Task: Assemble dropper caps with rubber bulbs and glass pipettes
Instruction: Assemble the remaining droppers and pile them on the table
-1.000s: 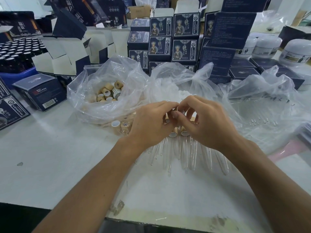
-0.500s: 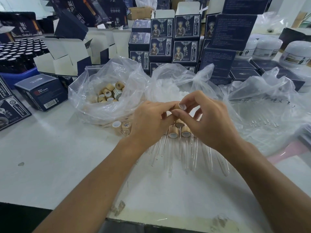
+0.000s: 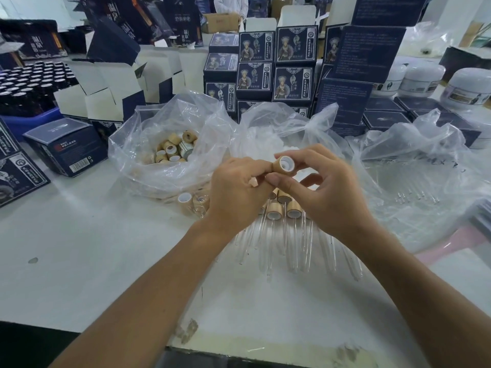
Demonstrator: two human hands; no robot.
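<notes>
- Cap (image 3: 283, 165) now up & clear betw. both hands, above the row of finished droppers (image 3: 281, 208); 1 s ago the hands were bunched low over that row w/ the cap hidden.
- Its white-lined open end now faces the camera, plain to see; 0.5 s ago only a sliver showed at the fingertips.
- Right hand (image 3: 322, 189): grip clamped on the cap, thumb under, forefinger over the top.
- Left hand (image 3: 239, 192): fingers curled, tips against the cap's left side, prob. on a bulb pushed in from that end; bulb itself hidden, so can't tell for sure.
- Meaning: bulb-into-cap step looks abt done or being checked; a glass pipette likely next.
- Supply: loose caps in the clear bag (image 3: 170, 152) far left, white bulbs in the middle bag (image 3: 268, 144), spare pipettes in the right bag (image 3: 414, 192).
- Finished units lie on the white table (image 3: 79, 248) near the hands, glass tips pointing near.
</notes>
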